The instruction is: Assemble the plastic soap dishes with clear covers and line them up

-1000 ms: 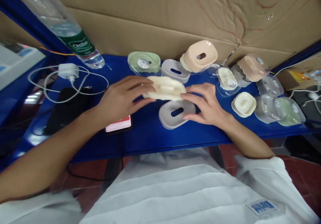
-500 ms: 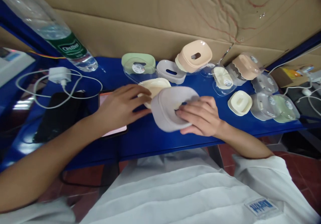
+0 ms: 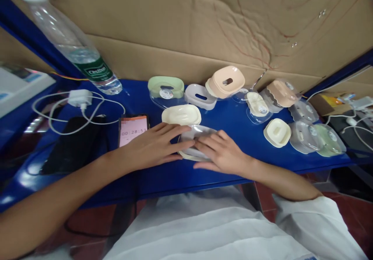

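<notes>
A grey soap dish (image 3: 201, 129) lies low over the blue tabletop in front of me, with a cream rim showing under its near edge. My right hand (image 3: 217, 151) is on top of it, fingertips curled at its middle and thumb along the near side. At its left end is my left hand (image 3: 159, 145), with fingers stretched and spread and the tips touching the dish. Just behind lies a cream oval soap dish part (image 3: 181, 114). The hands cover much of the grey dish, including its centre slot.
Behind stand a green soap dish (image 3: 166, 84), a grey one (image 3: 200, 96) and a peach one (image 3: 229, 81). Several dishes with clear lids (image 3: 305, 135) sit at right, beside a small cream dish (image 3: 277, 133). A phone (image 3: 134, 130), white cable (image 3: 80, 98) and water bottle (image 3: 93, 67) are left.
The grey soap dish has come down from tilted in my right hand to lying level near the tabletop. My left hand has moved onto its left end. The camera view has shifted slightly.
</notes>
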A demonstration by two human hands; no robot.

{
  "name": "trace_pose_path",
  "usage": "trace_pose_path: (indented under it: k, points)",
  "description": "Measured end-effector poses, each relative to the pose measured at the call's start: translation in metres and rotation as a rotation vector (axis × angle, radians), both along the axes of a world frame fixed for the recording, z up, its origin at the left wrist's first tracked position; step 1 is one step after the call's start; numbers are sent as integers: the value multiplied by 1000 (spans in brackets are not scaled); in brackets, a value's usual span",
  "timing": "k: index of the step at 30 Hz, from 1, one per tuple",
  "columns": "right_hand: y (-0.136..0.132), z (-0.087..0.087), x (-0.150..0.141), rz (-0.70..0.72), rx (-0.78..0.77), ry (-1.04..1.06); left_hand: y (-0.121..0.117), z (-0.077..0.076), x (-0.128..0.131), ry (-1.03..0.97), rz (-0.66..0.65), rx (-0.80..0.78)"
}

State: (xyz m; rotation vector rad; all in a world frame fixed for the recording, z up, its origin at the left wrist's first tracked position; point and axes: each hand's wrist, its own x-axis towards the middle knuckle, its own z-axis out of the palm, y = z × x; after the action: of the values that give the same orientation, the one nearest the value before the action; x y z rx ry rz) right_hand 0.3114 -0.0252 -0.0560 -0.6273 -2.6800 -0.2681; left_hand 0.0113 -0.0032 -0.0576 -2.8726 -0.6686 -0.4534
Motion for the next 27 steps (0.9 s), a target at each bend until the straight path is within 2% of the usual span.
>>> trace_pose_path:
  k: [3,7,10,12,14,19,24,27]
  points:
    - [-8,-3,-4,17,-25,-104,-1,-1,1,-5,-25,-39]
    - [-4,-9,-6,1,-4,-107,7,-3,-6,-104,0,-78]
    - [2,-9,-4,31,-2,-113,18,-7,-14,-148,132,-65]
    - [5,-8,-2,47,-7,-136,26,-12,-19,-132,248,-44]
    - [7,-5,1,57,-15,-160,32,-17,-22,-89,309,-40]
    - [11,-1,7,73,-40,-157,35,-21,-22,-24,274,-46]
    - [18,-1,11,135,-64,-61,31,-17,-18,3,263,-41]
    - [22,-1,12,154,-59,20,30,-13,-17,-55,260,-72]
